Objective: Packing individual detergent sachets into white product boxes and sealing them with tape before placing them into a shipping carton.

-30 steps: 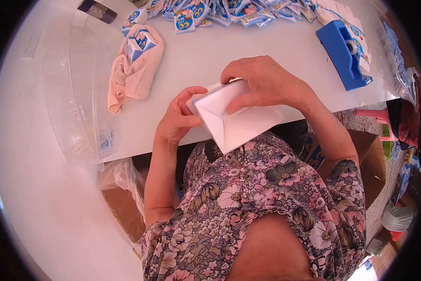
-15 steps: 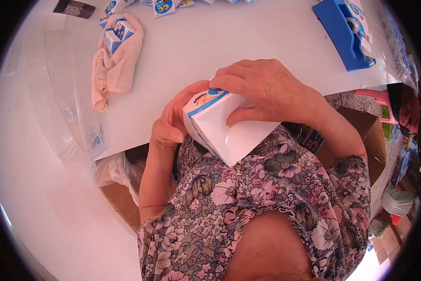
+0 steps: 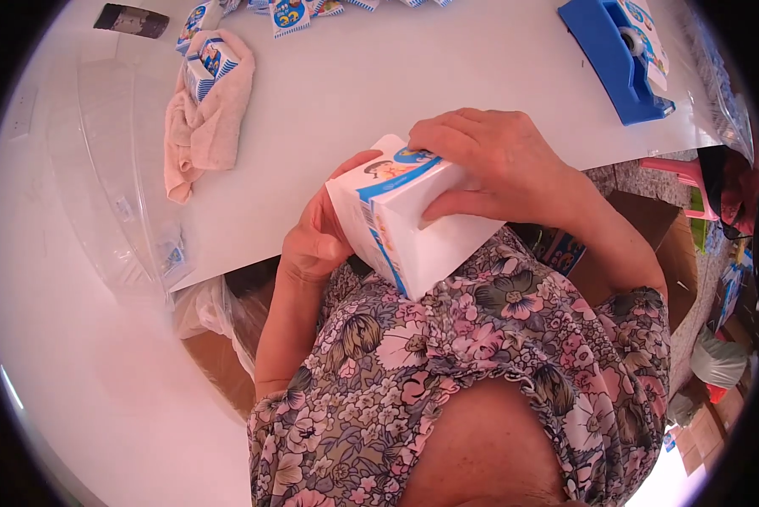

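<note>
Close to my body, at the table's front edge, I hold a white cardboard box [image 3: 377, 221] with blue bands and cartoon prints, tilted between both hands. My left hand [image 3: 319, 237] is closed round its left side, the thumb showing and the other fingers partly behind the card. From above, my right hand [image 3: 498, 165] grips the box's far right edge, with the thumb pressed on the plain white face and the fingers over the printed side. Whether anything is inside the box cannot be seen.
A pink cloth [image 3: 210, 127] with small blue-and-white packets [image 3: 210, 63] on it lies at the left of the white table [image 3: 337, 93]. More packets [image 3: 291, 17] line the far edge. A blue tape dispenser [image 3: 616, 63] stands at the right. Cardboard boxes [image 3: 646, 232] sit below the table.
The box has turned and shifted slightly to the right, so more of its printed side and a white flap at its far end now show. My right hand has moved a little to the right.
</note>
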Available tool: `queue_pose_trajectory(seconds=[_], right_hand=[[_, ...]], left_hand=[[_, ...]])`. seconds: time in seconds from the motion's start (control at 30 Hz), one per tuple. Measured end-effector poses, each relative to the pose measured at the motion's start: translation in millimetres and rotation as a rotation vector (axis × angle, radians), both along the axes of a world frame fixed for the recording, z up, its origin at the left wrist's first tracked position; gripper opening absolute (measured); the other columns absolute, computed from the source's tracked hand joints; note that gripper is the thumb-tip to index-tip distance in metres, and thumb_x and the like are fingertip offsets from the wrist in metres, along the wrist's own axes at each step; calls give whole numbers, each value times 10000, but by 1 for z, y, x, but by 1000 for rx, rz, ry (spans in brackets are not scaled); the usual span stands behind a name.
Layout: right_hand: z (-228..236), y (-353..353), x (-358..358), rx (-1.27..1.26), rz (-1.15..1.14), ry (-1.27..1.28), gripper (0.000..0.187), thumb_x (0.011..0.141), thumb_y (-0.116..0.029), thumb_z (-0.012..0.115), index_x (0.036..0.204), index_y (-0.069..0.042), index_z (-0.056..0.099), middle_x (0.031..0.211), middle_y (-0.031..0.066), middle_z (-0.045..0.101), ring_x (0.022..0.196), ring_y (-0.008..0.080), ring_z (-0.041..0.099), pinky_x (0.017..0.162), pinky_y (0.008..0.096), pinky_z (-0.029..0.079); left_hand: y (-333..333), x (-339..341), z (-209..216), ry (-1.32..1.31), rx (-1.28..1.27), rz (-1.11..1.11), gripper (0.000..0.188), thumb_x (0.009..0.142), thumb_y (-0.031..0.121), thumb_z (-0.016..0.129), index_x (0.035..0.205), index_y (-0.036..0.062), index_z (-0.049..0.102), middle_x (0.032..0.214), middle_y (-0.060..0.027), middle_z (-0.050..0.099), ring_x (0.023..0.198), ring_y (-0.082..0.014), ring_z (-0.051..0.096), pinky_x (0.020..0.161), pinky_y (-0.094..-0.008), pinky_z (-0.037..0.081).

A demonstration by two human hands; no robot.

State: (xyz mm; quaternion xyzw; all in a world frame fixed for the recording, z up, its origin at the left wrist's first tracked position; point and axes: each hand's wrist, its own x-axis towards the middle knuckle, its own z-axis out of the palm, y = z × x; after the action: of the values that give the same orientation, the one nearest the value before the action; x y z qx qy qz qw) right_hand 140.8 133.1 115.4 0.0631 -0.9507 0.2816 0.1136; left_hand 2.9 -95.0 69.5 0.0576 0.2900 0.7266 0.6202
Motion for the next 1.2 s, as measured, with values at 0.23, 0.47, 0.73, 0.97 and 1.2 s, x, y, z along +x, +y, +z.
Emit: queue_pose_trajectory(seconds=[0.23, 0.47, 0.73, 0.97, 1.2], right_hand=[[7, 19, -27, -435, 317, -126, 816, 687, -339, 863, 1375, -51, 533, 1357, 163, 567, 1255, 352, 529, 1063, 436, 408], [8, 88, -145, 40, -217, 489, 704, 774, -429, 788, 1347, -88, 562, 1460, 145, 476, 1353, 368, 420, 1109, 490, 352], [-44, 123, -191, 479, -547, 212, 598, 668, -194, 812, 1231, -247, 618, 1461, 64, 449, 1394, 419, 323, 1009, 680, 333], [-86, 102, -89, 426, 58, 136, 647, 610, -82, 722, 1228, -252, 634, 1509, 2, 439, 1465, 326, 286, 1063, 530, 304], [-50, 70, -25, 174, 57, -220, 797, 662, -138, 659, 1442, -234, 521, 1620, 36, 298, 1519, 359, 154, 1147, 565, 179]], left_hand=[[-14, -18, 45, 437, -115, 168, 569, 641, 18, 867, 1107, 46, 542, 1038, -50, 674, 957, -165, 669, 845, -330, 553], [-65, -44, 145, 1650, -190, 132, 153, 720, 41, 788, 839, -25, 718, 832, -172, 727, 736, -246, 709, 647, -342, 538], [-89, -53, 43, 2143, -839, -193, 192, 723, 57, 727, 908, 105, 714, 829, -109, 695, 827, -320, 636, 815, -439, 465], [-88, -25, 82, 2314, -826, 24, 481, 658, 91, 807, 1106, 45, 637, 1003, -133, 670, 912, -352, 625, 895, -445, 453], [-7, 14, 48, 1918, -174, 22, 514, 720, 128, 806, 1191, 32, 622, 1220, -156, 622, 1084, -352, 590, 917, -450, 457]])
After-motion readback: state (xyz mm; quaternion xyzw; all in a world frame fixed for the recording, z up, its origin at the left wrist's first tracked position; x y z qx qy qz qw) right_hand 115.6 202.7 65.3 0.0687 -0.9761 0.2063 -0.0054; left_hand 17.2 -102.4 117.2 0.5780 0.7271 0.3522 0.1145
